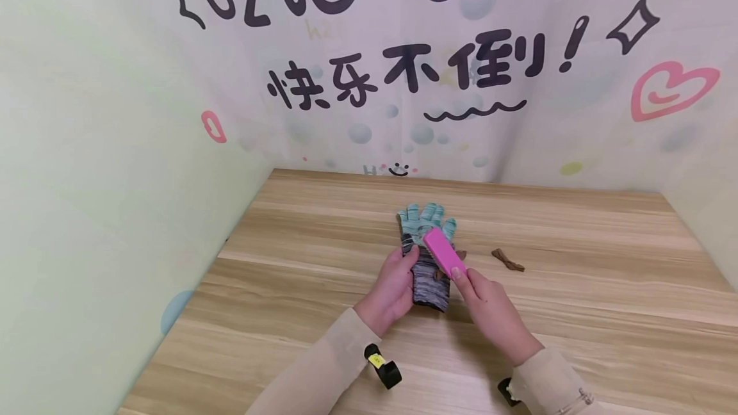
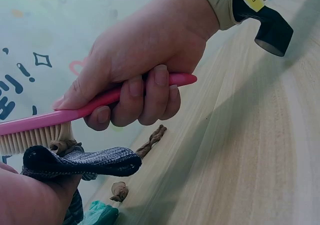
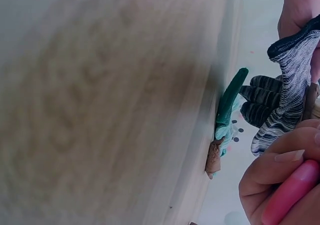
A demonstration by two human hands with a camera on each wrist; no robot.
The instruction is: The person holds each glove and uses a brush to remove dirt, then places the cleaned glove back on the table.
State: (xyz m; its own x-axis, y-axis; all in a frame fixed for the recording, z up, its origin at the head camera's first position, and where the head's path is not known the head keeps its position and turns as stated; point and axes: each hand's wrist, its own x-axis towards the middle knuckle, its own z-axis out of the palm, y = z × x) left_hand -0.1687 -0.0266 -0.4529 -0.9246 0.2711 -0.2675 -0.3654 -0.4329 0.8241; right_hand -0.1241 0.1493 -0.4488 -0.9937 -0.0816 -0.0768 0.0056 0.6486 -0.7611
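Observation:
My left hand [image 1: 396, 280] holds a dark grey striped knit glove [image 1: 431, 287], thumb on top near its middle and cuff toward me. In my right hand [image 1: 490, 306] is a pink brush [image 1: 442, 252], its handle wrapped by curled fingers in the left wrist view. The brush's pale bristles [image 2: 30, 139] point down at the grey glove, against a brown twisted scrap [image 2: 62, 146] lying on it. Just beyond, a teal glove [image 1: 426, 215] lies on the table, fingers pointing away; the grey glove partly covers it in the head view.
Another brown twisted scrap [image 1: 507, 260] lies on the wooden table [image 1: 605, 261], right of the gloves. A further brown scrap [image 3: 214, 157] rests beside the teal glove. A printed cloth wall [image 1: 357, 146] stands at the table's far edge, and a pale wall [image 1: 104, 178] rises on the left.

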